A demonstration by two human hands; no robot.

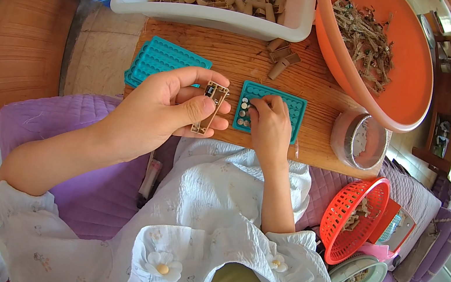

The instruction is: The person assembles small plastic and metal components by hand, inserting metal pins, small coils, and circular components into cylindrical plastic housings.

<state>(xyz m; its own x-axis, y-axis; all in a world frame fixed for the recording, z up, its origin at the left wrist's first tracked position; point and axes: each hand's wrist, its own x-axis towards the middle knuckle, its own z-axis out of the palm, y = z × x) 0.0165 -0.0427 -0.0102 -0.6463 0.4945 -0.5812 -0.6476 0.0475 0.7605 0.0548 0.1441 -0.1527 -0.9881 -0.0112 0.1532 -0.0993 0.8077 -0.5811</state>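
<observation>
My left hand (168, 102) is closed around a small tan plastic casing (202, 121), gripping it between thumb and fingers above the table's front edge. The casing's hollow side faces up, with small dark and metallic parts inside. Over a teal compartment tray (296, 112), my right hand (272, 129) has thumb and fingers pinched together; whatever is between the fingertips is hidden. Beside those fingertips, several silver button cells (244, 106) sit in the tray's round pockets along its left side. Another set of teal trays (175, 55) lies on the table, left of and beyond my left hand.
A white bin (209, 18) full of tan casings stands at the back. To its right is a big orange basin (409, 64) with a tangled heap inside. Loose casings (282, 63) lie between them. A clear tub (339, 136) stands at the table's right edge; a red basket (338, 212) is below.
</observation>
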